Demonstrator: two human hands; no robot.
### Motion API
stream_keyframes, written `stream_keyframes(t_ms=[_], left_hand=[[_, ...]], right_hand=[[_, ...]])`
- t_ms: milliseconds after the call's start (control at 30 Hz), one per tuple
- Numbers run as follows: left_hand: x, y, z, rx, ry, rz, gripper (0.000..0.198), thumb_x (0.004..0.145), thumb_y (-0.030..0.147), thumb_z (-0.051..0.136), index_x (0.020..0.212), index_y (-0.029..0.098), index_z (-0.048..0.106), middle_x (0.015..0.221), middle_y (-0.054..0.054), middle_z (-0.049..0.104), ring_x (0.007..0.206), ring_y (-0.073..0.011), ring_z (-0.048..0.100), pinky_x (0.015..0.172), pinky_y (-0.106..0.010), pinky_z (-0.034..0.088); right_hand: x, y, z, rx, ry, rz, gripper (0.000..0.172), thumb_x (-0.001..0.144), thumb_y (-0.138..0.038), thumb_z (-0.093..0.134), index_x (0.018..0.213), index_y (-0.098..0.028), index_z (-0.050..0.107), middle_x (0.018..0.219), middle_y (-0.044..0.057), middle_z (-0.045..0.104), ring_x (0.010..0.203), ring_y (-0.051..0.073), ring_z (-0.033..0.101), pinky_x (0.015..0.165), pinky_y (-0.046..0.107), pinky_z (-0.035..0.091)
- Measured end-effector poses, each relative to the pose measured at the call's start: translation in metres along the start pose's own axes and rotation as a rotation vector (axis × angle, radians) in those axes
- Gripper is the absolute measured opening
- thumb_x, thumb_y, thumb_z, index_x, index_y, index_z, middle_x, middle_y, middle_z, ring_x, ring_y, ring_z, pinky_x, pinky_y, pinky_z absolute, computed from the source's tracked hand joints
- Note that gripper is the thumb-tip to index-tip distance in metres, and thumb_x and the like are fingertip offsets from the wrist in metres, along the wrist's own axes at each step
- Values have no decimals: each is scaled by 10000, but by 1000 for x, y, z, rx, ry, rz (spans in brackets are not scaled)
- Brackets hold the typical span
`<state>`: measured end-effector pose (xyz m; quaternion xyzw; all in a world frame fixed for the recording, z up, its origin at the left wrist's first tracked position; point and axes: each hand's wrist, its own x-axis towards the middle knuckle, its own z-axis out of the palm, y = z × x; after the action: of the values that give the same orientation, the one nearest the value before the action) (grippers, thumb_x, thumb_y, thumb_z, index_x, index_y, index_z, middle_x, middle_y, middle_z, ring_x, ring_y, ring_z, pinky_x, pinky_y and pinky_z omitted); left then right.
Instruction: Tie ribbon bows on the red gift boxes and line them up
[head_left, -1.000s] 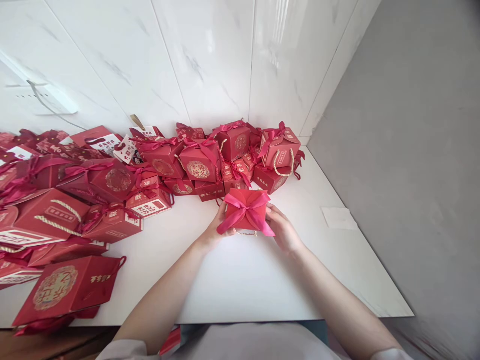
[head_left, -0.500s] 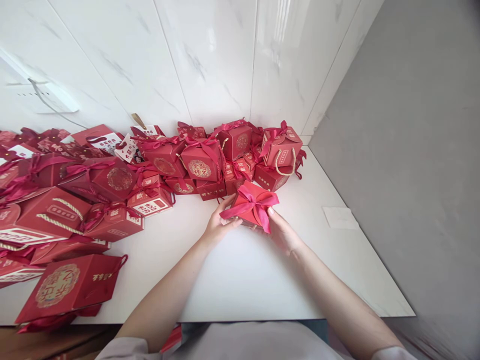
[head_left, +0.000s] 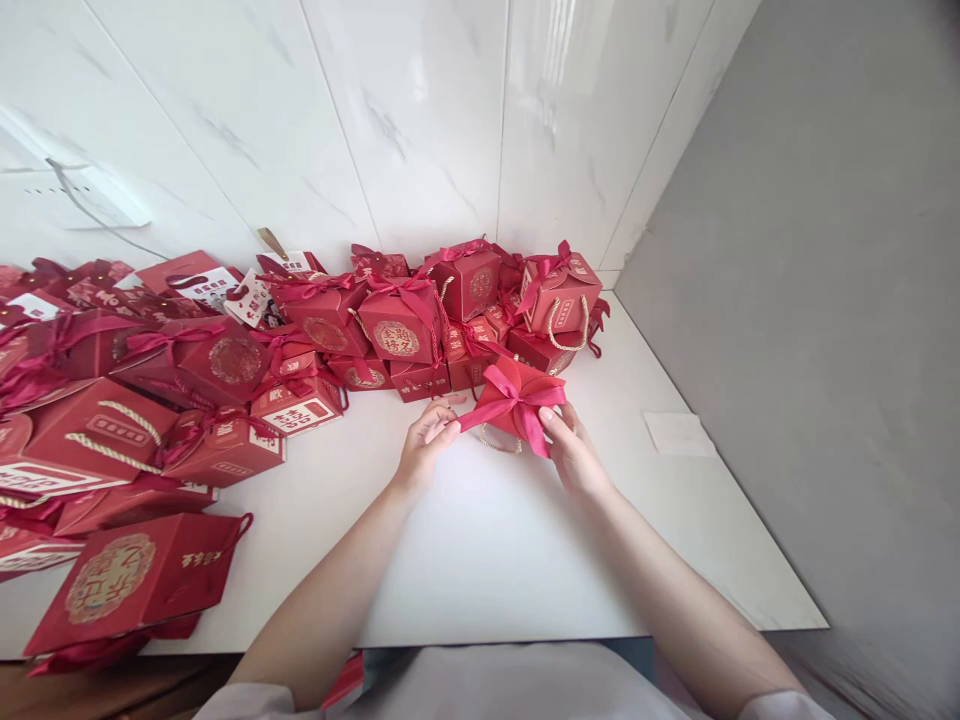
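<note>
A red gift box [head_left: 531,381] with a pink ribbon bow [head_left: 513,400] on its top is at the middle of the white table. My left hand [head_left: 429,440] pinches the left tail of the ribbon between thumb and fingers, a little apart from the box. My right hand [head_left: 572,445] holds the box at its right side, its thumb on top near the ribbon. A cream rope handle [head_left: 501,443] hangs at the near side of the box.
Many red boxes with ribbons [head_left: 405,325] stand piled along the tiled wall, and more [head_left: 127,580] fill the left side. A small white paper [head_left: 679,434] lies on the white table [head_left: 510,560] at the right. A grey wall rises beyond.
My left hand has let go of the box side and moved slightly left, now pinching the ribbon tail, which is stretched out. The box has shifted slightly right, and its rope handle shows.
</note>
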<state>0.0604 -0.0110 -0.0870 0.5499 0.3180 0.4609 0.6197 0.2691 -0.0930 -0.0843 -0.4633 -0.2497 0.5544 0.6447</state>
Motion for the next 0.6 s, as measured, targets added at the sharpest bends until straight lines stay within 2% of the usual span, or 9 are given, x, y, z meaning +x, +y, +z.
stream_keyframes(t_ms=[67, 133, 233, 400, 600], left_hand=[[1, 1, -3, 30, 33, -12, 251, 760, 398, 762, 697, 180, 655, 1114, -61, 660, 1129, -245, 554, 928, -308, 410], [1, 2, -6, 52, 49, -28, 266, 781, 413, 740, 681, 186, 644, 902, -36, 668, 871, -185, 587, 775, -283, 419], [0, 3, -10, 72, 35, -56, 329, 814, 453, 698, 644, 185, 613, 624, 4, 561, 587, -123, 463, 600, -267, 343], [0, 4, -9, 112, 23, -85, 347, 798, 448, 709, 615, 179, 587, 576, 14, 520, 564, -116, 438, 574, -263, 319], [2, 2, -6, 140, 3, -137, 355, 793, 459, 695, 616, 173, 582, 582, 16, 525, 562, -112, 447, 581, -263, 330]], right_hand=[[0, 0, 1, -2, -15, 14, 677, 800, -521, 740, 1380, -322, 455, 1312, 61, 641, 1109, 279, 646, 842, 391, 537], [-1, 1, 2, -1, -28, 31, 643, 807, -520, 732, 1361, -320, 474, 1311, 55, 642, 1102, 277, 646, 834, 386, 537], [-1, 2, 3, 6, -35, 49, 585, 805, -519, 733, 1311, -314, 520, 1299, 45, 646, 1095, 270, 644, 844, 384, 532], [1, 4, 1, 5, -41, 78, 448, 827, -547, 693, 1180, -287, 601, 1186, 39, 690, 1050, 261, 649, 821, 370, 529], [-1, 5, 2, 15, -74, 120, 442, 841, -533, 685, 1202, -296, 592, 1228, 30, 678, 1070, 259, 645, 825, 364, 528]])
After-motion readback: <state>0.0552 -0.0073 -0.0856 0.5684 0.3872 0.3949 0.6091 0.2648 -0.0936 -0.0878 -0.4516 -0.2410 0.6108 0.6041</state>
